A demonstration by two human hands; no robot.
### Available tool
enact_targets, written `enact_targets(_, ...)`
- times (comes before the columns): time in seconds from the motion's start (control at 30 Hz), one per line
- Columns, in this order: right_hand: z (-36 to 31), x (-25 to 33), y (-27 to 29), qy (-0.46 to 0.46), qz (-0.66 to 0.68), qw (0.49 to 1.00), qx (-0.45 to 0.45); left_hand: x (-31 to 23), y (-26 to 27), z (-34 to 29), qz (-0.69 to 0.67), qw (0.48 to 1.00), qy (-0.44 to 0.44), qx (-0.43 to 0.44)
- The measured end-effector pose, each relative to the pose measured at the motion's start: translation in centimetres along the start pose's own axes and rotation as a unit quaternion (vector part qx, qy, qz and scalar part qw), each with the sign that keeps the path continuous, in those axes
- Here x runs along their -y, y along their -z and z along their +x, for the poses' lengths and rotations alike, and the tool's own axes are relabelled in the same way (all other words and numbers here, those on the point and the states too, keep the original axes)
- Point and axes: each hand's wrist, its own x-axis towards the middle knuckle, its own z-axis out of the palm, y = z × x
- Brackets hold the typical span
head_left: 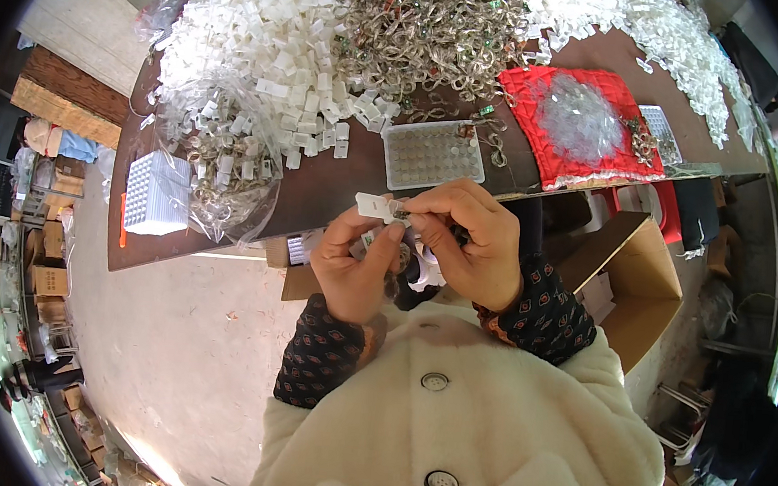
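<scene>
Both hands meet in front of my chest at the table's near edge. My left hand (357, 268) is closed, pinching a small white plastic tag (374, 206) by its lower part. Thumb and forefinger of my right hand (473, 243) are pressed together at the tag's right end, on a small metal piece mostly hidden by the fingers. Below the fingers hangs something silvery that I cannot make out. Just beyond the hands lies a white tray (434, 154) with rows of small round pieces.
White plastic pieces (259, 41) and metal chain pieces (429, 27) are heaped at the back. On the left are a clear bag (230, 176) and a stack of white trays (157, 194). A red cloth (552, 146) carries clear pieces. A cardboard box (637, 281) stands right, below the table.
</scene>
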Motion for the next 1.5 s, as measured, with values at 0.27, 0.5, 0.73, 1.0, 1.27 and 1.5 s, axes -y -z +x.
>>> enact_targets(0.27, -0.4, -0.2, 0.3, -0.110, 0.127, 0.984, 0.063, 0.5, 1.5, 0.1, -0.039, 0.998, -0.012, 0.047)
enact_targets(0.5, -0.8, -0.6, -0.2, -0.127, 0.165, 0.975, 0.076, 1.3, 1.4, -0.3, -0.055, 0.997, -0.047, 0.015)
enact_targets(0.73, -0.8, -0.2, -1.2, -0.067, 0.049, 0.996, 0.033, 2.3, 0.3, -1.1, -0.047, 0.995, -0.082, -0.016)
enact_targets(1.0, -0.6, -0.1, -0.4, -0.080, 0.030, 0.995, 0.055, 3.3, 1.3, -1.0, 0.039, 0.993, -0.114, -0.010)
enact_targets(1.27, -0.6, -2.3, -1.7, -0.285, 0.405, 0.867, 0.060, 2.8, 0.8, -1.1, -0.157, 0.988, 0.001, -0.016)
enact_targets(1.5, -1.6, -2.8, -2.7, -0.217, 0.251, 0.943, 0.034, 2.9, 0.6, -1.0, -0.197, 0.975, 0.086, -0.054)
